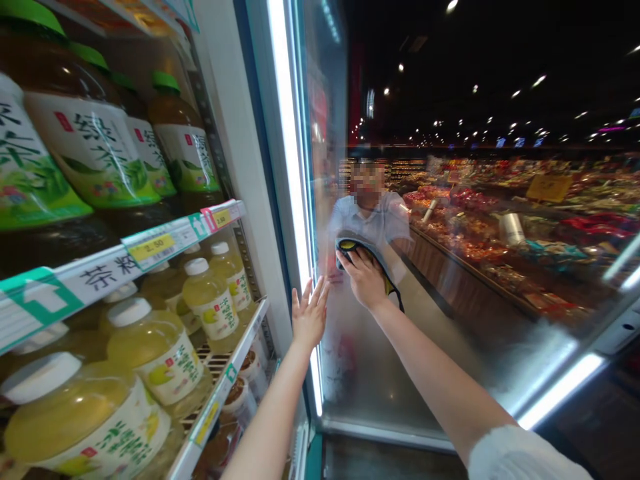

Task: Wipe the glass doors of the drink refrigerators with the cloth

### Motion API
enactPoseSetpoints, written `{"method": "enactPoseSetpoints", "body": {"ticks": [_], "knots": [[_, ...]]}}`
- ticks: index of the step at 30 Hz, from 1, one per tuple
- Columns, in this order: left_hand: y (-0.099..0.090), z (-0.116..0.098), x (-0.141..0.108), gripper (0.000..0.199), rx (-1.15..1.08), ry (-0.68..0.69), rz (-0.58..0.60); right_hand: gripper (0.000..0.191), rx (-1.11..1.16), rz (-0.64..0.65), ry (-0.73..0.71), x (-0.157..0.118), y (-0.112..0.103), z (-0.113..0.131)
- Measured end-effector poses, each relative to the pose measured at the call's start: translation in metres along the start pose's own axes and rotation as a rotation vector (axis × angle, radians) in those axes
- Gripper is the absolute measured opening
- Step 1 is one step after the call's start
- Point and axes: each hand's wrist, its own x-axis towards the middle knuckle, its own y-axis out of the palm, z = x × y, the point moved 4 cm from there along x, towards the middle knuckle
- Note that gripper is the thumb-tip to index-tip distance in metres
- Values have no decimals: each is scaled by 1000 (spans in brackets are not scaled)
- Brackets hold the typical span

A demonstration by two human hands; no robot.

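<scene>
My right hand [369,280] presses a grey cloth [357,239] with dark and yellow edging against the glass door [380,373]. Its fingers lie bent over the cloth, and a dark loop hangs from the lower right side. Beside the bright vertical light strip [295,167], my left hand [309,317] has its fingers spread and holds nothing. Whether its fingertips touch the door's edge, I cannot tell. Part of the glass around the cloth looks hazy.
Drink shelves stand at left, with green-capped tea bottles [185,143] above and white-capped yellow bottles [213,303] below. A shelf rail [100,273] carries price tags. A person [370,213] and heaped goods [475,227] show in or through the glass.
</scene>
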Motion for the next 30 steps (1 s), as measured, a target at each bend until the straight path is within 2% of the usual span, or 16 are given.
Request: {"method": "enactPoseSetpoints", "body": {"ticks": [3,6,9,13,15,17,20,23,25,28,30], "knots": [[0,4,0,71,3,-3,0,56,5,-24,56,16,3,14],[-1,6,-2,73,5,-17,0,54,36,54,-95,15,12,25],[-4,11,-3,72,13,-26,13,52,53,82,-208,7,10,20],[-8,17,-7,69,29,-16,33,57,49,-50,-71,25,-1,17],[-10,20,-10,68,38,-19,37,57,50,-97,4,40,0,28],[-11,21,-13,68,49,-28,36,56,57,-85,2,46,9,41],[-13,24,-20,67,61,-44,27,55,72,-3,-154,30,26,47],[-17,27,-26,67,69,-49,13,54,80,83,-363,2,34,34],[-19,29,-28,67,79,-42,11,54,81,100,-410,-7,33,23],[-19,31,-30,66,107,-40,23,56,82,5,-232,2,30,16],[-18,31,-31,66,123,-42,31,56,92,-62,-108,8,34,21]]}}
